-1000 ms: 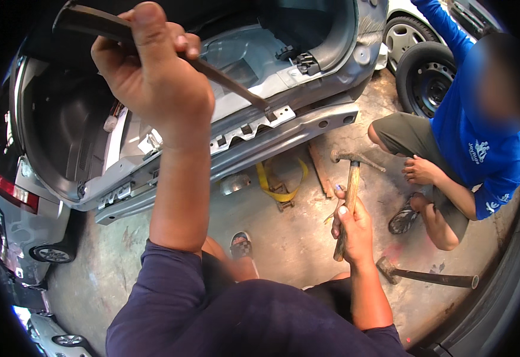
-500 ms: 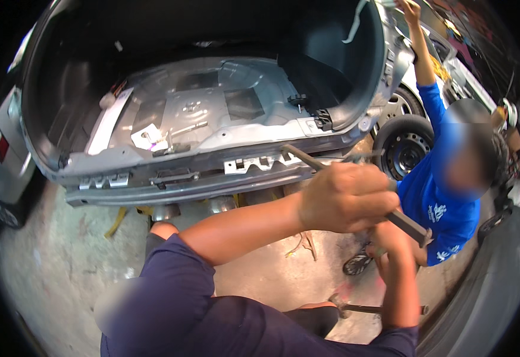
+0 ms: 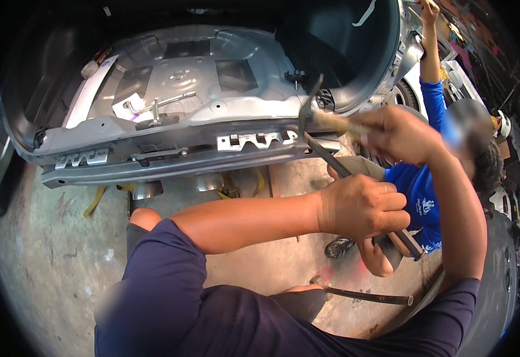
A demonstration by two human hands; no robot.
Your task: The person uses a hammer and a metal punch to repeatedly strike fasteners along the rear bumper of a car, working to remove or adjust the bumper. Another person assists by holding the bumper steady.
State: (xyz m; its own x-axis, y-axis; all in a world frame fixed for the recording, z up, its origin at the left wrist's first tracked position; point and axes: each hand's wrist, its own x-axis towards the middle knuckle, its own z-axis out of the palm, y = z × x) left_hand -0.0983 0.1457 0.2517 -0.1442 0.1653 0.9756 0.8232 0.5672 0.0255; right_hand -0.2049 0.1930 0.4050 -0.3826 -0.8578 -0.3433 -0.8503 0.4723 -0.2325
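My left hand (image 3: 364, 205) is closed around a long dark metal bar (image 3: 328, 157), which slants up-left toward a silver notched bracket (image 3: 245, 143) on the car's rear panel (image 3: 111, 169). The bar's tip is near the bracket's right end; whether they touch I cannot tell. My right hand (image 3: 400, 137), higher up, grips a hammer by its pale wooden handle (image 3: 340, 122), slightly blurred. The hammer's dark curved head (image 3: 307, 116) is just above the bar's upper end. Behind it lies the open trunk with its bare metal floor (image 3: 177, 89).
A co-worker in blue (image 3: 420, 208) crouches close at my right, one arm raised to the car. A long-handled hammer (image 3: 370, 297) lies on the concrete floor (image 3: 63, 250). Yellow straps (image 3: 96, 199) lie under the bumper beam. A dark car panel (image 3: 501, 262) borders the right.
My left hand with the bar has come down and right from high left. My right hand has lifted the hammer from low right to above it. The view has shifted, and the co-worker's arm reaches higher.
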